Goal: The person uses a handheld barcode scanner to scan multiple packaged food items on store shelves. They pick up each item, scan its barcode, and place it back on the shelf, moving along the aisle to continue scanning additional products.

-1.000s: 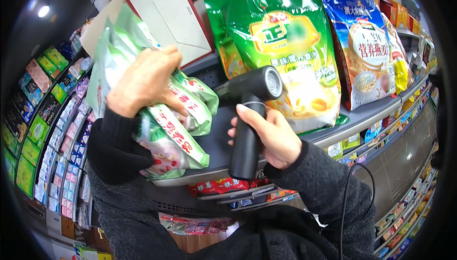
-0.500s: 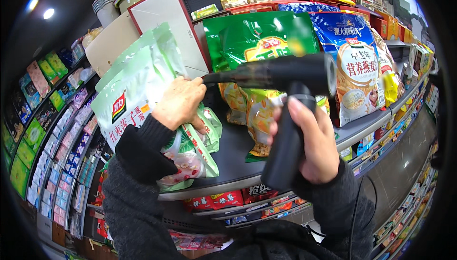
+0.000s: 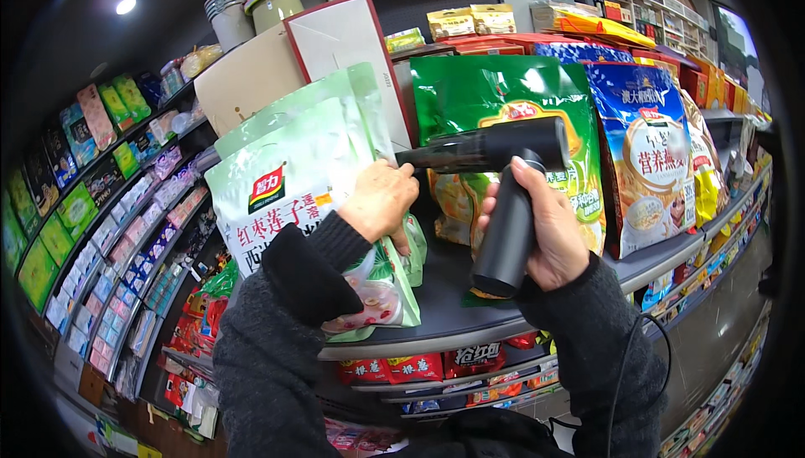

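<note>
My left hand (image 3: 381, 202) is closed on the right edge of a light green food pouch (image 3: 289, 152), which stands at the front of the shelf with a second light green pouch (image 3: 362, 89) behind it. My right hand (image 3: 552, 227) grips the handle of a black pistol-shaped handheld vacuum or blower (image 3: 506, 240); I cannot tell which. Its narrow nozzle points left and ends beside the fingers of my left hand. Behind its barrel a large dark green bag (image 3: 478, 89) stands upright. To the right is a blue and white oatmeal bag (image 3: 647, 152).
A grey shelf edge (image 3: 453, 336) runs below the bags, with red packets (image 3: 415, 367) on a lower tier. Boxes (image 3: 340, 34) and stacked buckets (image 3: 277, 1) stand behind. Shelves of small packages (image 3: 126, 215) curve along the left. A thin black cable (image 3: 667, 357) hangs by my right forearm.
The view has shifted, so the bags appear lower and further right. My left hand keeps its hold on the pouch edge; the black device still points left at it.
</note>
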The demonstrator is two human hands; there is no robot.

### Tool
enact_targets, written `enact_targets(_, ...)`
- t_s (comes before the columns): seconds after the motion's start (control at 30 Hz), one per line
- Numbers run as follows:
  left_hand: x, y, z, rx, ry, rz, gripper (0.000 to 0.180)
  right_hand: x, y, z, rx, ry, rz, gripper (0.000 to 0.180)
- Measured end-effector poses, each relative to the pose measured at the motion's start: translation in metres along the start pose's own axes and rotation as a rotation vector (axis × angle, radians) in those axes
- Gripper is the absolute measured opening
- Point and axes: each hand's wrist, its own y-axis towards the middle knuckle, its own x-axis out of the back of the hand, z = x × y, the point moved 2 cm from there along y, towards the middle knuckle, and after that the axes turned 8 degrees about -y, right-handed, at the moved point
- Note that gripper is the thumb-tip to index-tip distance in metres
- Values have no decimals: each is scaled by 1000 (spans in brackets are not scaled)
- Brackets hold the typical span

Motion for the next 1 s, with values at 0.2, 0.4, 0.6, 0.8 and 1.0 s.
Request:
enact_targets(0.2, -32, 8, 6, -50, 37, -45, 64, -6, -28, 16, 138, -271, -106, 37)
enact_targets(0.4, -71, 38, -3, 84, 178, -300, 34, 12, -62, 20, 310, -247, -196, 31)
enact_targets(0.6, 7, 0, -6, -226, -334, -377, 49, 16, -98, 12, 426, -159, -132, 33)
enact_targets(0.8, 85, -147, 43, -52, -343, -594, 22, 29, -146, 19, 430, 123, 168, 40)
enact_targets(1.0, 87, -323, 36, 490, -245, -940, 43, -22, -171, -6, 25, 207, 262, 48)
